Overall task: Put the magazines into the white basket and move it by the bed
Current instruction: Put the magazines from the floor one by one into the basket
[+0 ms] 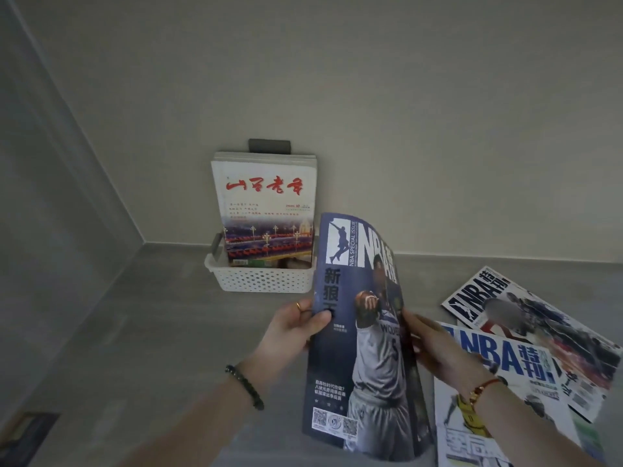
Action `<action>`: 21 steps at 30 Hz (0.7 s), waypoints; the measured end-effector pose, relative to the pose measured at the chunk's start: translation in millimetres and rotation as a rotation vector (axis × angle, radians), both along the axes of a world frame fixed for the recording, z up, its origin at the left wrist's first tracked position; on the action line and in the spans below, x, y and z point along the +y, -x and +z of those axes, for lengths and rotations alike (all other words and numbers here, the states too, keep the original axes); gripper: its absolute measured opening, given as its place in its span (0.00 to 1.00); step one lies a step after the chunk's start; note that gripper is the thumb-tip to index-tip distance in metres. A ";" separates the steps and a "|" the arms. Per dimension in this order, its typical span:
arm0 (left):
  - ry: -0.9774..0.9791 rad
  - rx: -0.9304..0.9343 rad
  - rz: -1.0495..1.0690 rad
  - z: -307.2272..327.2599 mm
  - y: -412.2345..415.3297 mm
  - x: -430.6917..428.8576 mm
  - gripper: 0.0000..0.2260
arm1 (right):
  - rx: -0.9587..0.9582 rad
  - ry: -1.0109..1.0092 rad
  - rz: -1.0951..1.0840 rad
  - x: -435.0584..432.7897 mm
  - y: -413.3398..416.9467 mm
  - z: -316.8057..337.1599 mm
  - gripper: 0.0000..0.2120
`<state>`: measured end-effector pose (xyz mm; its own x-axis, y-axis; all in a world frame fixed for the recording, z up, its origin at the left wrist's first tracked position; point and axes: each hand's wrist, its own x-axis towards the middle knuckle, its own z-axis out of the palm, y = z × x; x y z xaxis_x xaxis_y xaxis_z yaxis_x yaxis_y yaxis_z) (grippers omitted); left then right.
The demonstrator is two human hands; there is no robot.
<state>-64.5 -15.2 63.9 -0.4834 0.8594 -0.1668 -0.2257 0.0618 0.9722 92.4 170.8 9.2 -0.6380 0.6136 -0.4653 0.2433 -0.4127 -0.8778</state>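
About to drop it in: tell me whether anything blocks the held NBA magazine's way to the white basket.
Nothing visible does. Only bare floor lies between the held NBA magazine and the white basket. In it, upright magazines already lean against the wall.

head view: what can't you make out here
All in the head view:
- basket: right end hidden behind the held magazine; contents mostly hidden by its wall and the upright magazine.
- right hand: fingertips hidden behind the held magazine, grip unclear.
- nearest floor magazine: cut off by the bottom edge and crossed by the right arm.
- dark plate on the wall: lower part hidden by the upright magazine.
- bed: not in view.
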 end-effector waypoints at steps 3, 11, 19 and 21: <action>-0.063 0.079 0.065 19.0 46.3 -1.6 0.10 | 0.117 -0.023 -0.005 6.6 31.6 21.7 0.15; -0.152 0.292 0.376 62.0 170.1 11.6 0.07 | 0.335 -0.450 -0.189 17.0 151.7 102.3 0.04; -0.161 0.383 0.554 60.1 269.8 42.0 0.09 | 0.291 -0.701 -0.292 33.0 256.6 136.2 0.02; -0.092 0.366 0.593 41.7 281.4 45.5 0.08 | 0.218 -0.699 -0.300 34.8 269.2 119.7 0.03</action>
<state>-345.9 30.3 105.5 -0.8861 0.4360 0.1571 0.1473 -0.0566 0.9875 -176.8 205.6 128.9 -0.4314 0.8778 0.2081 0.0019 0.2315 -0.9728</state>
